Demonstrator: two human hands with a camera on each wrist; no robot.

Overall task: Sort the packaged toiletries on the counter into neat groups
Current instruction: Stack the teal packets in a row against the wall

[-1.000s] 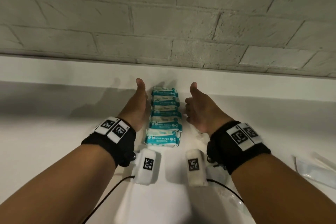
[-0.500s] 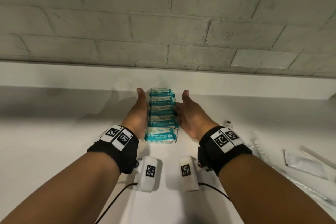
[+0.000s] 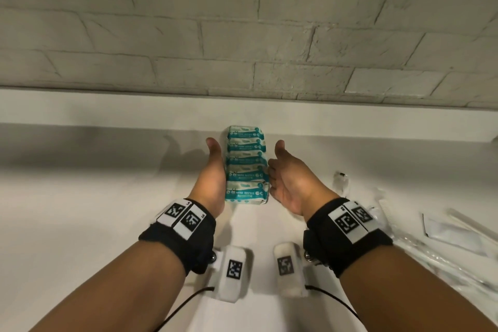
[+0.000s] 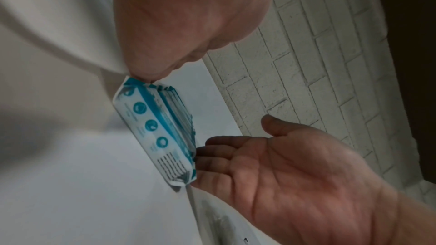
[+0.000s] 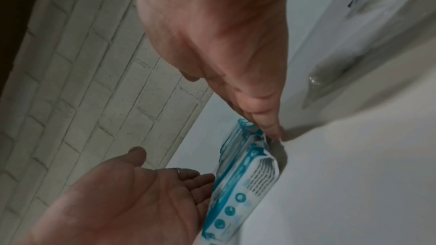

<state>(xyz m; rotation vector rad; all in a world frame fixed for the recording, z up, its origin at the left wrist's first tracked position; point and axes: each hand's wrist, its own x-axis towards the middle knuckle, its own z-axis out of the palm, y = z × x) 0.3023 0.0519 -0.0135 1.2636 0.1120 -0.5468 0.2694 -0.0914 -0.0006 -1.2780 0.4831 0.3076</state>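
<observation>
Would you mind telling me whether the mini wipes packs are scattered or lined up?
Lined up: the mini wipes packs form one overlapping row running toward the wall, between the left hand and right hand.

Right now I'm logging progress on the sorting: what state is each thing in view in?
Wipes packs: five, lined up in one overlapping row toward the wall.
Left hand: open, flat against the row's left side.
Right hand: open, fingertips touching the row's right side.
Clear-wrapped items: loose on the counter, right, unsorted.

The head camera is looking down and forward over the white counter toward the pale brick wall. Both wrist cameras are looking closely from opposite sides, sharing the row of teal-and-white wipe packets.
</observation>
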